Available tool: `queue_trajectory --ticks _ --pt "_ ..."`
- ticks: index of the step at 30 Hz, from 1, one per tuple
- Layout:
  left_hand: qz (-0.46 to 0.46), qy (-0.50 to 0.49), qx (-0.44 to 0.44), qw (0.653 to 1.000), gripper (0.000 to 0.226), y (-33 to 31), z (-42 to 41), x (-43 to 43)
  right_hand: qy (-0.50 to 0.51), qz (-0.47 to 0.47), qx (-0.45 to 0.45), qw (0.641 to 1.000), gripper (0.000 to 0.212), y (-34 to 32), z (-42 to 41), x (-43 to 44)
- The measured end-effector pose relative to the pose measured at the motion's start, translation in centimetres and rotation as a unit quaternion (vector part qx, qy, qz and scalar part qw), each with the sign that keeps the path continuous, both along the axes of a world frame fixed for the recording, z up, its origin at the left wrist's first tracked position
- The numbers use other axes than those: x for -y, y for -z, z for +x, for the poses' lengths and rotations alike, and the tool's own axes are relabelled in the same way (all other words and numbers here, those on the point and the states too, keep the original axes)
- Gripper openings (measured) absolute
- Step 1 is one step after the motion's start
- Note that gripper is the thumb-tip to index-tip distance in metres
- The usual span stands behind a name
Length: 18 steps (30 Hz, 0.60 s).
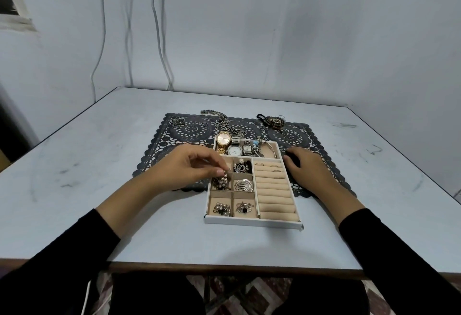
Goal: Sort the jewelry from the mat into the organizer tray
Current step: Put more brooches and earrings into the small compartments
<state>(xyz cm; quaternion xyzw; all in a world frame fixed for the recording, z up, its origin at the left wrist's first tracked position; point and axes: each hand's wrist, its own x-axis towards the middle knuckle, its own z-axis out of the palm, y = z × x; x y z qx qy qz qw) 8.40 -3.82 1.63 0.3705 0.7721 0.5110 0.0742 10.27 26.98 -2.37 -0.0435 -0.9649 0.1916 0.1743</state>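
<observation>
The left hand [192, 165] pinches a pearl cluster [223, 180], a bunch of pale round beads on dark metal, between thumb and forefinger. The cluster hangs just under the fingertips, in the middle-left small compartment of the white-walled, beige-lined organizer tray [252, 223]. The right hand [306, 168] lies on the other side of the tray, its relaxed fingers resting on the dark lace-patterned mat [299, 135] against the tray's right wall and holding nothing. The tray sits between the two hands, partly on the mat and partly on the bench.

Beyond the left hand's knuckles a gold-toned round wristwatch [223, 139] lies in the tray's far compartment, with two silver wristwatches [234, 150] beside it towards the right hand. Just inside the right hand run beige padded ring rolls [274, 190], and a few thin rings [259, 164] sit in the farthest ones. Farther out than both hands, small loose rings [177, 122], a silver chain bracelet [219, 117] and a dark ornate piece [274, 121] remain on the mat.

The pale grey-blue bench [149, 227] is scuffed with dark marks and has a brown front edge. It stands in a corner of plain pale walls, where thin cables [159, 27] hang down behind it. Black sleeves cover both forearms, and a patterned rug [262, 292] shows under the bench.
</observation>
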Motion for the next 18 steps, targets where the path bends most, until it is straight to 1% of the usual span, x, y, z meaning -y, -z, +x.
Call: queue_trajectory --ticks 3,7,10,13,15,18 --pt "-0.025 0.015 -0.036 0.999 0.013 -0.1 0.1 -0.17 0.0 0.0 0.001 1.0 0.034 -0.01 0.0 0.0" --pt "-0.096 0.022 -0.145 0.984 0.015 -0.58 -0.19 0.09 -0.001 -0.002 0.001 1.0 0.034 -0.04 0.09 0.04" --pt "-0.119 0.015 -0.186 0.975 0.016 -0.56 -0.34 0.15 -0.001 -0.003 0.002 1.0 0.034 -0.03 0.06 0.0" --pt "-0.121 0.009 -0.181 0.976 0.017 -0.45 -0.43 0.16 0.0 -0.006 0.002 1.0 0.034 -0.1 0.1 0.03" --pt "-0.111 0.006 -0.157 0.981 0.017 -0.42 -0.49 0.14 0.001 -0.01 0.003 1.0 0.035 -0.14 0.14 0.04" --pt "-0.055 -0.027 -0.048 0.997 0.016 -0.28 -0.68 0.19 0.0 -0.021 0.007 1.0 0.035 -0.35 0.11 0.04"
